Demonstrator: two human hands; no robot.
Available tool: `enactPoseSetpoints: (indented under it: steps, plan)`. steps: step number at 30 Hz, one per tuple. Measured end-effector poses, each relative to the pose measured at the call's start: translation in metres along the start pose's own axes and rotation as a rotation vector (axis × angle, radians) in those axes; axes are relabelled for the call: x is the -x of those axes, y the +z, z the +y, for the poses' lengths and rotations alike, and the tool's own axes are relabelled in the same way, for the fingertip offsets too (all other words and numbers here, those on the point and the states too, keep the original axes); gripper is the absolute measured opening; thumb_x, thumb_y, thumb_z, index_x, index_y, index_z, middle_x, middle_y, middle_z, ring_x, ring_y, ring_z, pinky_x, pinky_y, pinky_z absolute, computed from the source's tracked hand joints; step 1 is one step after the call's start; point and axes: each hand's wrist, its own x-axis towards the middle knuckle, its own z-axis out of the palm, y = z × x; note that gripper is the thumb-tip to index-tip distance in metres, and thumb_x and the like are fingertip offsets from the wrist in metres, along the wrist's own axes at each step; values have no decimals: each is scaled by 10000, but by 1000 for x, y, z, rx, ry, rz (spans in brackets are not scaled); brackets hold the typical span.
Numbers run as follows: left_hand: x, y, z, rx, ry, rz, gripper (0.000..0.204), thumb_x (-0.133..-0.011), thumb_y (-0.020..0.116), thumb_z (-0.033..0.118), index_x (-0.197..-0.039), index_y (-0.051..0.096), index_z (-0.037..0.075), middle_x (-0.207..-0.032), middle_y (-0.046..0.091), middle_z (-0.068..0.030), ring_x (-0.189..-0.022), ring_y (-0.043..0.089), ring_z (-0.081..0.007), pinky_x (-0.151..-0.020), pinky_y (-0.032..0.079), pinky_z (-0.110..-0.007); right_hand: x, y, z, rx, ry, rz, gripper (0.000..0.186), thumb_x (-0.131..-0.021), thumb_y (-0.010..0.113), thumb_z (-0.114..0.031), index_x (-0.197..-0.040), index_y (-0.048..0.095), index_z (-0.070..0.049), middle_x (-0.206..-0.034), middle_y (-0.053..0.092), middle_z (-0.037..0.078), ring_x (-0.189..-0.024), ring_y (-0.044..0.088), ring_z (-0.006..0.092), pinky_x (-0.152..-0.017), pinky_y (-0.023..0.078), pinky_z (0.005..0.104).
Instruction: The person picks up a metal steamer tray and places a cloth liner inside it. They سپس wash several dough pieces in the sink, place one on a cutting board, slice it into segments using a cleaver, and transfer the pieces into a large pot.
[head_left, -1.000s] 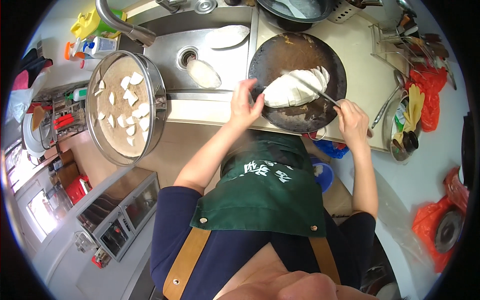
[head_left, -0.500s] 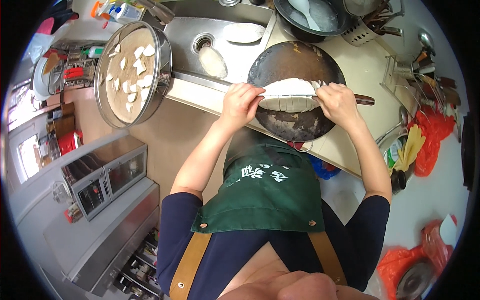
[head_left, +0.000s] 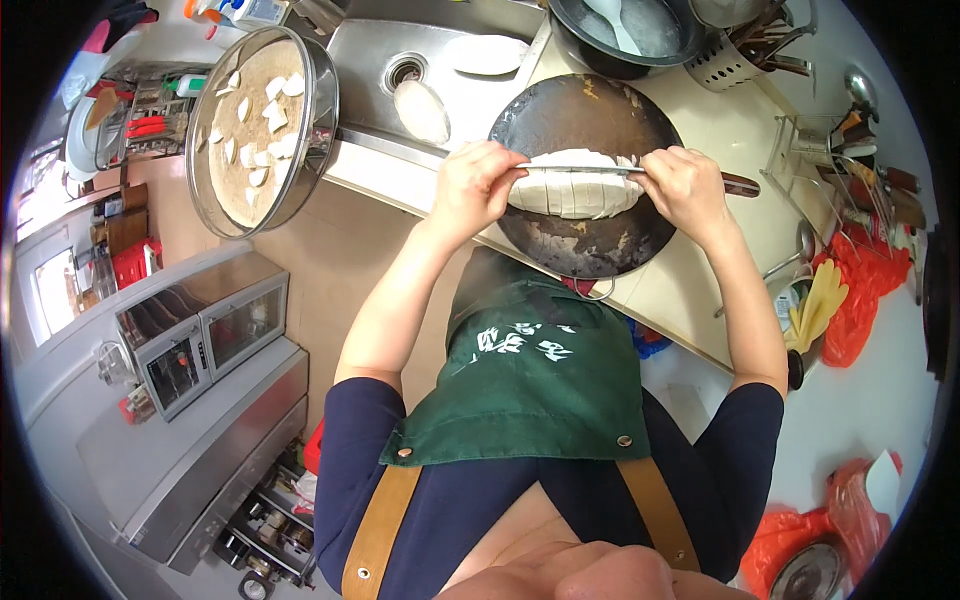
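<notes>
A white oval block, like a peeled root (head_left: 575, 195), lies on a round, dark, worn board (head_left: 590, 250). Upright cuts divide its near side into several slices. Across its length runs a knife (head_left: 580, 168), seen as a thin grey edge. My left hand (head_left: 470, 190) pinches the blade's left end between thumb and fingers. On the other side my right hand (head_left: 688, 195) is closed around the blade's right end, and a brown wooden handle sticks out beyond it. How deep the blade sits is hidden from above.
Left of me, a round sieve (head_left: 322, 130) holds several white chunks. Two whole white pieces (head_left: 422, 112) lie in the steel sink (head_left: 360, 60). A black basin (head_left: 660, 60) with a white spoon stands behind the board. To the right are utensil racks, yellow gloves (head_left: 820, 300) and red bags (head_left: 850, 320).
Both hands and the knife have risen slightly in the view, toward the far side of the block. The whole scene has shifted a little as my head moved. Both hands keep their hold.
</notes>
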Motion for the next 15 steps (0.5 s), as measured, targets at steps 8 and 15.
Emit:
enactPoseSetpoints:
  steps: [8,15]
  plan:
    - [-1,10,4,65,-88,-80,222,-740,716,35,-957,668,28,-802,647,-94,-743,621,-235,-715,476,-326,19,7,10,-29,24,29,191,-747,715,-159,-755,542,-78,-666,552,58,-628,569,243,-562,461,356]
    - [74,48,-16,265,-719,439,256,-853,645,87,-1089,595,0,-906,613,-75,-832,584,-143,-753,476,-273,35,-5,19,-47,136,133,180,-746,719,-143,-749,554,-69,-660,572,64,-606,576,243,-537,452,348]
